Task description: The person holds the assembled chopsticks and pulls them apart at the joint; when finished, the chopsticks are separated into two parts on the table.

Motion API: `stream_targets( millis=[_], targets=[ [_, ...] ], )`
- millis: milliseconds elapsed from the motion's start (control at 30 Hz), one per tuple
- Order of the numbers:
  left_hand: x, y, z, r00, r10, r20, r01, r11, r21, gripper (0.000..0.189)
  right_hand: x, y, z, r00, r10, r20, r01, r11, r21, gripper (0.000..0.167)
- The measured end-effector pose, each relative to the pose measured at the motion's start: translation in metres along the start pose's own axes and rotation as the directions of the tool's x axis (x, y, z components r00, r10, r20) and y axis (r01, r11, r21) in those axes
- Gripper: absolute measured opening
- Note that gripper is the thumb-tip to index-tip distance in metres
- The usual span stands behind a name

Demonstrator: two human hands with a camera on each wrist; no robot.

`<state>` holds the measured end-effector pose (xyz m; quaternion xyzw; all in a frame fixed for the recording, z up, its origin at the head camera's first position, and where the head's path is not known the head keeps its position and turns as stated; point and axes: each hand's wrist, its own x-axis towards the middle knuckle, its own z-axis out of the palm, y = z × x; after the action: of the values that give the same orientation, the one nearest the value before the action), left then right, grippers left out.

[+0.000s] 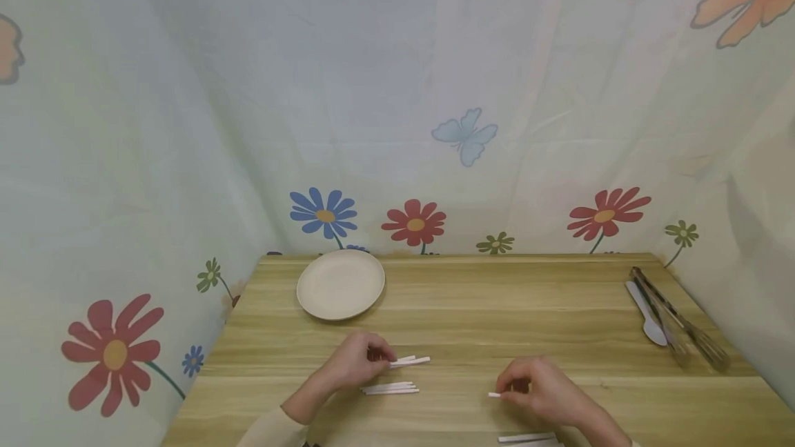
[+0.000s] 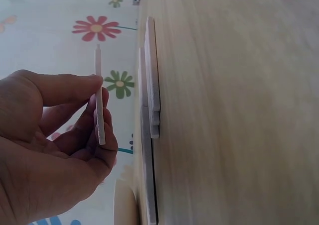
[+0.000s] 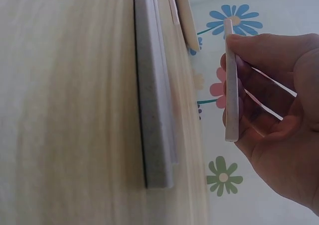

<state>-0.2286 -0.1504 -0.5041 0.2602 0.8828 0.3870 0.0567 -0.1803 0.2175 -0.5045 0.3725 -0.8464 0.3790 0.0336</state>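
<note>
So the left hand [image 1: 357, 365] has a slim white matte straight stick [image 2: 100, 120] pinched between thumb and fingers, raised off the bench [image 1: 472, 323], which has streaky yellow-brown wood grain. Right hand [image 1: 542, 392] is pinching a second slim white stick [image 3: 232, 95], also lifted, blunt-ended with flat sides. Can't tell what they're made of. A little row of thin white sticks [image 1: 391, 389] lies just below the left hand, and more pale blocky sticks [image 1: 528, 439] lie near the right one. Smooth round off-white plate [image 1: 340, 285] sits beyond the left hand.
</note>
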Motion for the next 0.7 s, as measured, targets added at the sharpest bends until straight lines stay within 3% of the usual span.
stream_targets(
  millis=[333,700],
  targets=[
    [0.001,-0.007,0.003,1.0,0.014,0.023,-0.014,1.0,-0.021,0.008,-0.003,0.002,0.003,0.996,0.068,0.056,-0.07,0.997,0.021,0.013],
    [0.0,-0.011,0.003,0.998,0.003,0.057,-0.002,1.0,-0.018,0.007,-0.008,0.006,0.005,0.992,0.074,0.098,-0.077,0.997,0.024,0.007]
  ],
)
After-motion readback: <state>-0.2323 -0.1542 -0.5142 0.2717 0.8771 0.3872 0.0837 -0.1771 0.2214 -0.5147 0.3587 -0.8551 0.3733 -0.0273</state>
